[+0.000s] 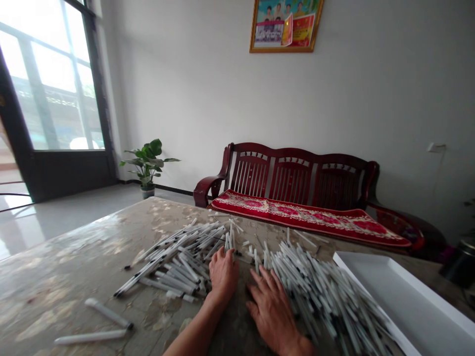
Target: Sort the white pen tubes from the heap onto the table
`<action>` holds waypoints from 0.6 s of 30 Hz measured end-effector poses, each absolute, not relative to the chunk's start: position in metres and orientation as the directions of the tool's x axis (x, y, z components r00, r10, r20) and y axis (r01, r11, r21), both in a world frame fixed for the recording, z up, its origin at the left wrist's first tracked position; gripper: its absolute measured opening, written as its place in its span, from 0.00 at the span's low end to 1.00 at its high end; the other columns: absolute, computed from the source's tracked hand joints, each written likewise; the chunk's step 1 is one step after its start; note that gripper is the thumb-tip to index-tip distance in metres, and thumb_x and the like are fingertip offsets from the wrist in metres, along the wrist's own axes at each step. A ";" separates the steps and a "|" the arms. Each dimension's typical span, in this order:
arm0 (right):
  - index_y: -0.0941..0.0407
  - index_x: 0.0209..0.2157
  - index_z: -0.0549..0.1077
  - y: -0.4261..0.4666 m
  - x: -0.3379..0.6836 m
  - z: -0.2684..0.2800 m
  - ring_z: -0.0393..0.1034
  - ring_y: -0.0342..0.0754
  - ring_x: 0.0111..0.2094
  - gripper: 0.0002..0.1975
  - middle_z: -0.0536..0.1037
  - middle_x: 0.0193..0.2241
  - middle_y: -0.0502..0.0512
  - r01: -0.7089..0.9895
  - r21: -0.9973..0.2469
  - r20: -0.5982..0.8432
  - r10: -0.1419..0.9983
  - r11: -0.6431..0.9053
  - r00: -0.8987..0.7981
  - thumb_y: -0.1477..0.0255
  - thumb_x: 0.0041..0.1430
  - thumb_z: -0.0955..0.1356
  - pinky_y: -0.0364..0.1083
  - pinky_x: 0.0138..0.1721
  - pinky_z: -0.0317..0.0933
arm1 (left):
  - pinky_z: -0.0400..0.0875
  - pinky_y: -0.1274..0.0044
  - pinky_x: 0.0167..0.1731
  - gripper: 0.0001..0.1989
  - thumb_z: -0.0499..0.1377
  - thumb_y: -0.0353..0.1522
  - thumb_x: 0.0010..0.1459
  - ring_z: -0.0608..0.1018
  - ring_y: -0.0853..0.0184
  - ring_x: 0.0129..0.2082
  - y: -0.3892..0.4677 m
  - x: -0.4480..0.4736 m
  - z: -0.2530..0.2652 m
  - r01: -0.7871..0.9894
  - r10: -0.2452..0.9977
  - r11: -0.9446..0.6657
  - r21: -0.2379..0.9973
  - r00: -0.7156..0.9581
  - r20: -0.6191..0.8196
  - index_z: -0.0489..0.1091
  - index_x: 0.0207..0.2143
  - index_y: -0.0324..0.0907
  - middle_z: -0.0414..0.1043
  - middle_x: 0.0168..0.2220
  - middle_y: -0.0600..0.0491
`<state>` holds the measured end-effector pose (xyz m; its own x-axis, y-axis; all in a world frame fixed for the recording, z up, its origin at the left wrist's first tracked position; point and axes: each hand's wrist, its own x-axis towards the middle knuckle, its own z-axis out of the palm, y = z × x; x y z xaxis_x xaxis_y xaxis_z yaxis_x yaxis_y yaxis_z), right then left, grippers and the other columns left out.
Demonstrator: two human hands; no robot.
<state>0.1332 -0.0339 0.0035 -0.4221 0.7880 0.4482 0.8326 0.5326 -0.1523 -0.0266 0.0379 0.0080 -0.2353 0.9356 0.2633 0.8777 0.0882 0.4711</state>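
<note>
1. So, picture a clock lying flat, centred between the two bare hands. Under everything is a table with a glossy grey-brown, blotchy patterned top [74, 279].
2. The left hand [224, 274] is just off centre towards 10 o'clock, fingers bunched fairly close and bent forward at the inner edge of a heap of slim, whitish plastic pen-like tubes with black ends [181, 262]. Can't tell whether those fingers are pinching anything.
3. That left heap fans out around 10 o'clock, many tubes lying slantwise.
4. The right hand [270, 306] is around 4 o'clock, palm down, fingers spread and thumb splayed out sideways. Its fingertips reach the near edge of a second, bigger heap of the same whitish tubes [322, 287], around 3 o'clock (seriously, there are loads).
5. Past that heap, also about 3 o'clock, sits a shallow white rectangular open box [411, 301].
6. Over at 8 o'clock there's a loose whitish tube [109, 314] lying slanted, and a second loose tube [91, 337] nearly level beside it.
7. Beyond the table at 1 o'clock: a dark red wooden bench sofa [256, 148] with a red floral seat cover [308, 215]. Around 11 o'clock, a leafy green potted plant [148, 155].
</note>
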 end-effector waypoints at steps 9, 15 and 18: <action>0.50 0.47 0.76 -0.012 0.158 -0.030 0.67 0.62 0.55 0.15 0.77 0.50 0.56 0.927 -0.093 0.638 0.737 0.363 -0.224 0.72 0.58 0.67 0.64 0.57 0.53 | 0.60 0.68 0.49 0.21 0.53 0.32 0.58 0.69 0.53 0.51 0.040 -0.033 0.008 0.901 0.972 0.037 0.432 -0.133 0.195 0.69 0.54 0.41 0.70 0.53 0.42; 0.50 0.43 0.76 -0.013 0.161 -0.028 0.67 0.62 0.54 0.12 0.79 0.47 0.55 0.929 -0.103 0.669 0.716 0.356 -0.199 0.74 0.57 0.67 0.64 0.58 0.51 | 0.63 0.73 0.43 0.13 0.54 0.26 0.55 0.74 0.59 0.43 0.045 -0.045 0.005 0.829 0.967 -0.036 0.558 -0.111 0.228 0.75 0.39 0.44 0.76 0.41 0.47; 0.51 0.42 0.76 -0.015 0.160 -0.020 0.67 0.60 0.53 0.10 0.79 0.45 0.54 0.920 -0.126 0.682 0.706 0.372 -0.192 0.73 0.59 0.67 0.61 0.58 0.51 | 0.64 0.75 0.37 0.07 0.56 0.26 0.54 0.76 0.63 0.36 0.048 -0.041 0.004 0.601 0.943 -0.096 0.793 -0.201 0.267 0.73 0.32 0.43 0.76 0.35 0.50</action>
